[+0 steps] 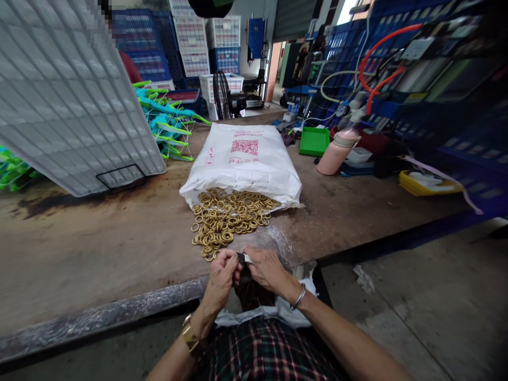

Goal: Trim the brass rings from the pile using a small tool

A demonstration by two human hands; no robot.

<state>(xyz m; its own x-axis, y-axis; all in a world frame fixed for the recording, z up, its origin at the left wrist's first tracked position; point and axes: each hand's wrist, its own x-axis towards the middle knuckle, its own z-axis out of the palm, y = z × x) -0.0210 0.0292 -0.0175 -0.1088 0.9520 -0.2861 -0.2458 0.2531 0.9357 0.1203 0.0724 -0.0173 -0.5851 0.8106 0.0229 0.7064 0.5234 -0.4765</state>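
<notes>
Brass-coloured rings (226, 219) spill from the open end of a white printed sack (246, 153) onto the brown table. Just in front of the rings, my left hand (225, 272) is closed, its thumb and fingers pinched on something small and dark. My right hand (266, 269) is closed beside it, with a small pale piece at its fingertips; I cannot make out what either item is. Below both hands, an open white bag (293, 312) with dark contents sits at my lap.
A tilted white crate (79, 95) and green-blue plastic parts (169, 124) stand at the left. At the right are a green tray (314, 141), a pink bottle (335, 153) and a yellow tray (428, 185). The table's front edge (99, 312) runs below.
</notes>
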